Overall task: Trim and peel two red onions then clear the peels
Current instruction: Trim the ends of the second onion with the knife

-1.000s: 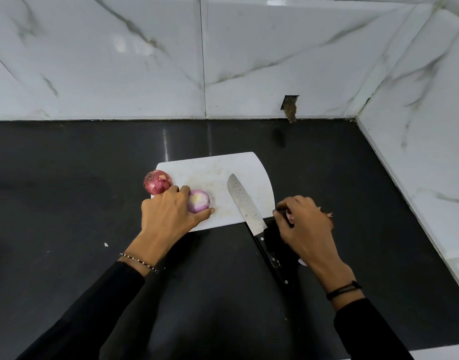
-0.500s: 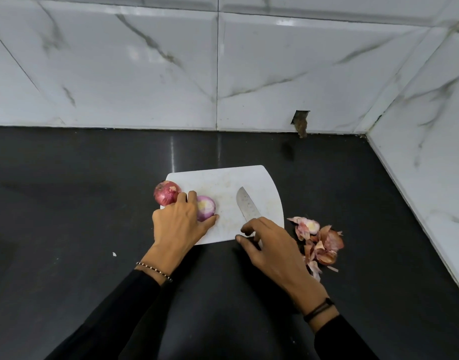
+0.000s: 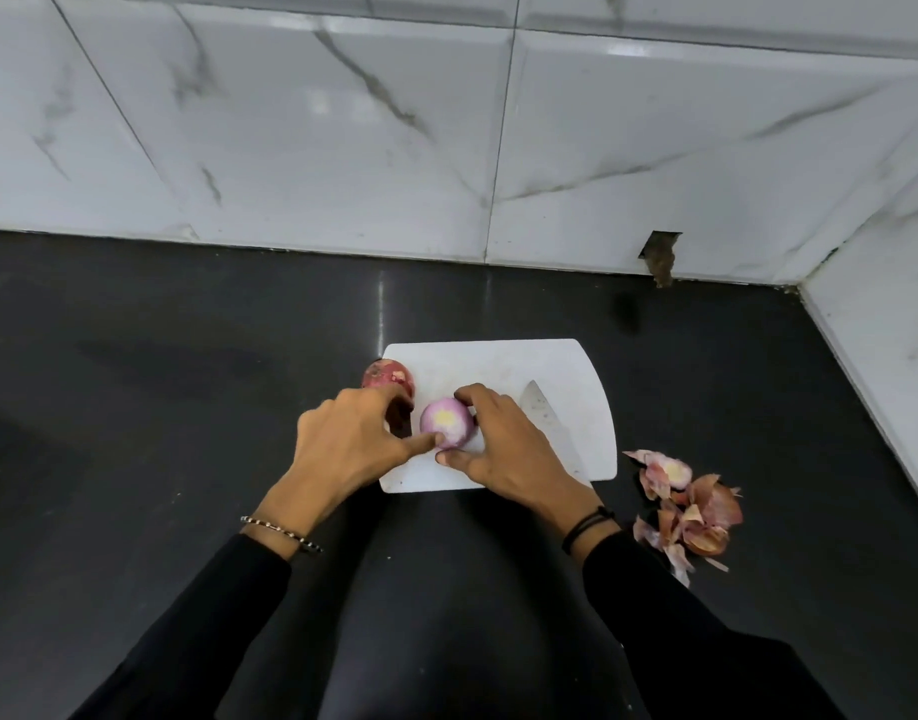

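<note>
Onion: peeled onion point(image 3: 446, 422), round and glossy pale purple, its yellowish trimmed end up, sits on the near half of the cutting board point(image 3: 498, 361).
Hands: left hand point(image 3: 342, 444) curls round its left side, thumb against it; right hand point(image 3: 503, 444) pinches it between forefinger and thumb.
Second onion: unpeeled onion point(image 3: 386, 376), dry reddish skin, at the board's left edge.
Board: white, smooth, round-cornered, on a glossy black countertop point(image 3: 160, 407).
Knife: knife point(image 3: 545, 413), broad speckled steel blade, flat on the board beside the right hand.
Peels: peels point(image 3: 690, 506), papery pink-brown pile on the countertop right of the board.
</note>
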Available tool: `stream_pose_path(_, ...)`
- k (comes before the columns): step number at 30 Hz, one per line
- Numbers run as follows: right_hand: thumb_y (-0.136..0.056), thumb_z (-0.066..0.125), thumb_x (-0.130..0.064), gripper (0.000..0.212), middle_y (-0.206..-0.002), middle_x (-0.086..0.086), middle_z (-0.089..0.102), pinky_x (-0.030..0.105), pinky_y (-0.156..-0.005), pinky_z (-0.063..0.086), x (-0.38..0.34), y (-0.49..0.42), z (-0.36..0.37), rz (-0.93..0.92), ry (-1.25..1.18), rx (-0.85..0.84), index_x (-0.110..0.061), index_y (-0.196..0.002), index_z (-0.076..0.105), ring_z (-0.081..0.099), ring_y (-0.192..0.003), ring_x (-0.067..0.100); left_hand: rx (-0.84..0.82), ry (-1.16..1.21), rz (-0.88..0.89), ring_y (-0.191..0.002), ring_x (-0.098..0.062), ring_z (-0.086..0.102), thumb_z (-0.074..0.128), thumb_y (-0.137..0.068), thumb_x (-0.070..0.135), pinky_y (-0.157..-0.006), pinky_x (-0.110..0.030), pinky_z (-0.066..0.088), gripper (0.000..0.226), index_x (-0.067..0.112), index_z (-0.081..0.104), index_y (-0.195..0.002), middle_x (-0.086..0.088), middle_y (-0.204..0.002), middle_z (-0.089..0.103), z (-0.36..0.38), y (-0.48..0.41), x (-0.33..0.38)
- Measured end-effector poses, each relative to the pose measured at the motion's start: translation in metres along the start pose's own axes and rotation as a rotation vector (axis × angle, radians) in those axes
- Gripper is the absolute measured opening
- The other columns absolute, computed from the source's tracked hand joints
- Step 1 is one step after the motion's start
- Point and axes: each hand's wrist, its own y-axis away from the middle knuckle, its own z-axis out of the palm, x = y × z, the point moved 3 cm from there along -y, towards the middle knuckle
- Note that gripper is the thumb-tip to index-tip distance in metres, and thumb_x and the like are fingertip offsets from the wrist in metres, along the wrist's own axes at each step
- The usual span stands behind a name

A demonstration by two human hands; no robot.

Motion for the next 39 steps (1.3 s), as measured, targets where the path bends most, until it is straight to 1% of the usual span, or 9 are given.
stream_pose_path(2,-0.083,0.077,-0.042,0.069,-0.137,-0.006,0.049,0.032,-0.092,0.046,-0.002,-0.002,0.002,0.003,-0.019,0.0,-0.024,-0.139,0.041,0.045,-0.123,0.015,0.059,0.005,-0.049,-0.074,-0.018,0.063,0.068,-0.072,0.07,-0.056,-0.026,0.037,0.044,0.029,0.063,-0.088,0.01,-0.076,0.063,-0.008,-0.005,-0.012)
stream_pose_path(4,-0.083,0.076,-0.043,0.071,-0.14,-0.007,0.048,0.034,-0.095,0.047,-0.004,-0.003,0.004,-0.004,-0.012,0.003,-0.025,-0.141,0.039,0.044,-0.125,0.014,0.149,-0.012,-0.054,-0.076,-0.02,0.062,0.071,-0.075,0.056,-0.057,-0.028,0.038,0.033,0.028,0.059,-0.09,0.009,-0.083,0.062,-0.012,-0.01,-0.02)
stream_pose_path(7,-0.081,0.077,-0.041,0.064,-0.132,-0.009,0.05,0.033,-0.09,0.05,-0.007,-0.006,0.005,-0.018,-0.006,0.026,-0.026,-0.134,0.044,0.047,-0.119,0.013,0.173,-0.087,0.067,-0.097,-0.018,0.058,0.073,-0.077,0.047,-0.06,-0.031,0.045,0.051,0.027,0.053,-0.119,0.007,-0.11,0.056,-0.003,-0.019,-0.026)
stream_pose_path(9,-0.079,0.078,-0.039,0.063,-0.129,-0.009,0.051,0.034,-0.089,0.051,-0.008,-0.007,0.006,-0.02,-0.01,0.025,-0.026,-0.13,0.045,0.048,-0.116,0.013,0.052,-0.099,0.108,-0.116,-0.017,0.049,0.075,-0.077,0.047,-0.066,-0.032,0.045,0.073,0.03,0.042,-0.14,0.007,-0.128,0.049,0.008,-0.028,-0.027)
stream_pose_path(11,-0.079,0.079,-0.038,0.062,-0.128,-0.007,0.052,0.035,-0.088,0.051,-0.013,-0.009,0.008,-0.032,-0.001,0.008,-0.024,-0.13,0.046,0.048,-0.115,0.013,-0.035,-0.086,0.11,-0.124,-0.017,0.045,0.076,-0.078,0.046,-0.075,-0.034,0.049,0.082,0.031,0.035,-0.148,0.006,-0.135,0.046,0.013,-0.037,-0.027)
stream_pose_path(19,-0.079,0.079,-0.038,0.056,-0.12,-0.004,0.057,0.037,-0.088,0.053,-0.036,-0.014,0.029,-0.05,-0.114,0.015,-0.023,-0.124,0.049,0.052,-0.11,0.015,0.076,0.16,0.011,-0.097,-0.022,0.061,0.086,-0.063,0.045,-0.073,-0.035,0.051,0.066,0.029,0.061,-0.123,0.004,-0.102,0.059,0.001,-0.048,-0.038)
stream_pose_path(27,-0.082,0.076,-0.052,0.065,-0.129,-0.006,0.054,0.032,-0.085,0.049,-0.036,-0.009,0.03,-0.061,-0.044,0.025,-0.022,-0.131,0.046,0.045,-0.119,0.014,0.197,0.134,0.019,-0.094,-0.023,0.061,0.084,-0.064,0.053,-0.07,-0.036,0.051,0.067,0.032,0.059,-0.123,0.006,-0.102,0.055,-0.013,-0.034,-0.039)
stream_pose_path(31,-0.085,0.072,-0.054,0.071,-0.138,-0.007,0.049,0.033,-0.094,0.048,-0.025,0.004,0.019,-0.022,-0.044,0.037,-0.02,-0.139,0.043,0.042,-0.125,0.013,0.225,0.139,0.087,-0.091,-0.019,0.058,0.083,-0.064,0.054,-0.068,-0.033,0.048,0.068,0.033,0.057,-0.123,0.007,-0.104,0.053,-0.017,-0.031,-0.021)
stream_pose_path(39,-0.092,0.067,-0.047,0.044,-0.128,-0.011,0.055,0.031,-0.091,0.049,0.003,0.042,-0.006,0.088,-0.035,0.137,-0.027,-0.127,0.051,0.05,-0.115,0.009,0.196,0.173,0.241,-0.094,-0.011,0.059,0.079,-0.065,0.059,-0.067,-0.027,0.047,0.07,0.036,0.055,-0.126,0.011,-0.108,0.052,-0.007,-0.018,0.036)
